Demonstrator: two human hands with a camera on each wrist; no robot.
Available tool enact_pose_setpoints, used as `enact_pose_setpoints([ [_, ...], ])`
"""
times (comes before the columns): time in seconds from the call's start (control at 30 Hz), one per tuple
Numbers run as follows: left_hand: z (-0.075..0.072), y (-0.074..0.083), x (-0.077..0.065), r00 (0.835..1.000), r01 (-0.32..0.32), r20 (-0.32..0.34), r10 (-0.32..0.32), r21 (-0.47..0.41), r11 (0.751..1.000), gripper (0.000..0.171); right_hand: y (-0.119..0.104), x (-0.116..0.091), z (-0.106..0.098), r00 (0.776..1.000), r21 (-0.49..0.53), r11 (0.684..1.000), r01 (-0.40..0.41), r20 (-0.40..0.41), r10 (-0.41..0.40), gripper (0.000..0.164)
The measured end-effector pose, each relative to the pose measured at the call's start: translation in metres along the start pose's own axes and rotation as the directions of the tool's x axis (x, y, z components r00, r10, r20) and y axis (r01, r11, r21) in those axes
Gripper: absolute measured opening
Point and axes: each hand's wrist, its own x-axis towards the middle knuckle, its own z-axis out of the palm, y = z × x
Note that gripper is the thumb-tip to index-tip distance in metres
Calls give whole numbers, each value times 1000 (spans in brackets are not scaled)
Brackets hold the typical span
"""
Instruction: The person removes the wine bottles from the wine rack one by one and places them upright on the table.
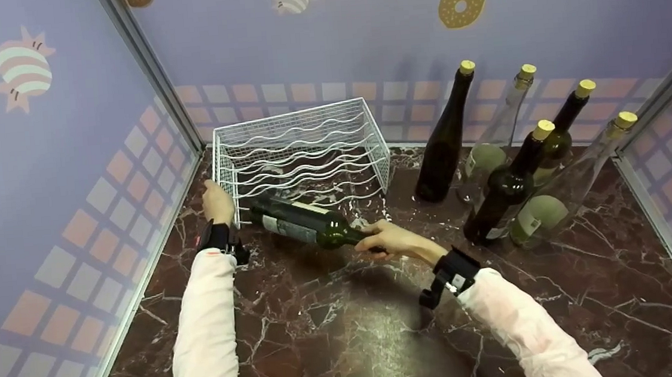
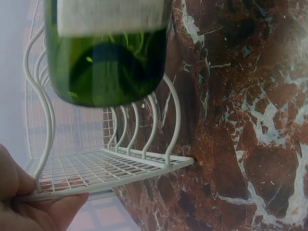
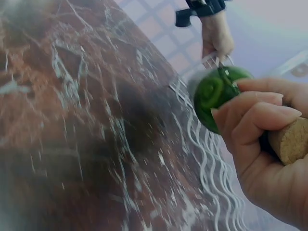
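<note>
My right hand (image 1: 393, 239) grips the neck of a dark green wine bottle (image 1: 296, 218), its fingers curled round the glass just below the cork (image 3: 294, 142). The bottle lies tilted on its side, base toward the left, in front of a white wire wine rack (image 1: 300, 119) with wavy bars. In the left wrist view the bottle's green base overlaps the rack's front opening. With thumb and fingers, my left hand (image 1: 218, 202) pinches the left side of the rack at its front edge; the thumb and fingertips (image 2: 72, 204) show round the wire there.
Several corked bottles stand upright to the right, among them a dark bottle (image 1: 443, 141) and a clear bottle (image 1: 545, 214) with a pale label. Patterned walls (image 1: 359, 31) enclose the brown marbled tabletop (image 1: 324, 345) at the back and both sides.
</note>
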Motion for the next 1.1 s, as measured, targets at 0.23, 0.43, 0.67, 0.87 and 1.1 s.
enact_pose_setpoints([
  [0.23,-1,2,0,1000,15,13,-15,3,1000,22,-6,-23,-38,995,-143,990,9,96,5,26],
  [0.43,8,-4,12,997,58,44,-58,-5,998,24,-14,-48,-58,993,-172,985,5,117,16,23],
  [0.67,16,-17,22,1000,18,11,-18,-1,1000,23,-40,-87,-70,998,-313,948,-49,27,61,24],
  [0.87,-7,2,0,999,6,41,-6,-3,1000,22,-67,-112,-80,996,-382,920,-83,-9,86,23],
  [1.1,-7,2,-3,998,3,59,-2,-21,1000,24,-103,-121,-82,994,-588,803,-99,-16,111,13],
])
